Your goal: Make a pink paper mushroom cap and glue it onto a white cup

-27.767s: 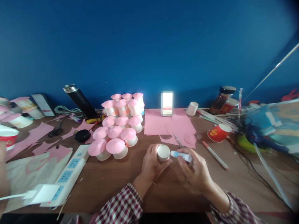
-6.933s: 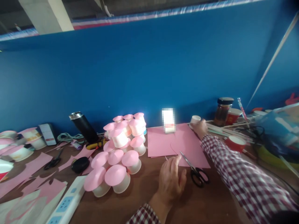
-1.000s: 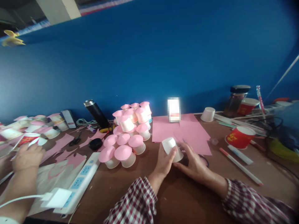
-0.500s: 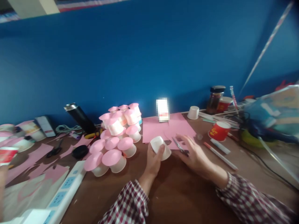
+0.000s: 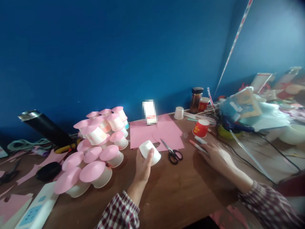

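My left hand holds a small white paper cup, tilted with its base up, just above the brown table. My right hand reaches out to the right with fingers spread, its fingertips at a glue stick and an orange-tipped pen; it holds nothing. Black-handled scissors lie between the two hands on the edge of pink paper sheets.
A pile of white cups with pink paper tops stands at the left, behind it a black flask. A red cup, a white cup and a jar sit farther back. Cables and bags crowd the right; a power strip lies at lower left.
My right hand has left the scissors and moved right to the glue stick and pen. The view has swung right. My left hand still holds the white cup.
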`<act>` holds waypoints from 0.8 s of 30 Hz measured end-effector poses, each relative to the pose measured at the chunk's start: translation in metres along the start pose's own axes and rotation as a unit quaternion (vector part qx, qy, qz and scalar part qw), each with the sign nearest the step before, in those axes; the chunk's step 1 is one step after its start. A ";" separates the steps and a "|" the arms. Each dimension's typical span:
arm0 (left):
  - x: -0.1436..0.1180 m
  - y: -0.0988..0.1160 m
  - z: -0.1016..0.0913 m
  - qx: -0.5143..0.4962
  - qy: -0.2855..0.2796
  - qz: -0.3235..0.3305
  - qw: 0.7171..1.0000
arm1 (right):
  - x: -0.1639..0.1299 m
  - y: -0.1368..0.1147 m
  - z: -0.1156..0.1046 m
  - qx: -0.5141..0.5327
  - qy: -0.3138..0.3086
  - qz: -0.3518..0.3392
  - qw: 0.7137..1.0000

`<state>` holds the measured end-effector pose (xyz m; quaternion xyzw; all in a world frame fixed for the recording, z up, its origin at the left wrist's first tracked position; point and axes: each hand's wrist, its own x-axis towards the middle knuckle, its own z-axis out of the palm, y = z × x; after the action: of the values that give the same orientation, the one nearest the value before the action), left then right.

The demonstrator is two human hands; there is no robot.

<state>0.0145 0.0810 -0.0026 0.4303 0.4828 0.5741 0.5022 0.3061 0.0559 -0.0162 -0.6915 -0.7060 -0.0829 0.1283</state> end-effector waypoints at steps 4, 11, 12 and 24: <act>-0.002 0.004 0.002 -0.002 0.001 -0.006 1.000 | 0.000 -0.005 -0.002 0.024 0.001 -0.014 1.000; -0.001 0.001 0.001 0.032 0.008 0.032 0.999 | 0.000 -0.006 -0.006 0.050 0.000 -0.014 0.999; -0.001 0.000 0.001 0.030 0.004 0.035 0.999 | 0.000 -0.005 -0.006 0.053 0.001 -0.011 0.999; 0.002 -0.005 -0.003 -0.035 -0.028 0.028 0.999 | 0.006 -0.041 -0.020 0.200 -0.014 -0.051 0.978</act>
<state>0.0125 0.0823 -0.0084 0.4418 0.4355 0.5922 0.5142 0.2668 0.0547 0.0068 -0.6156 -0.7446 0.0632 0.2501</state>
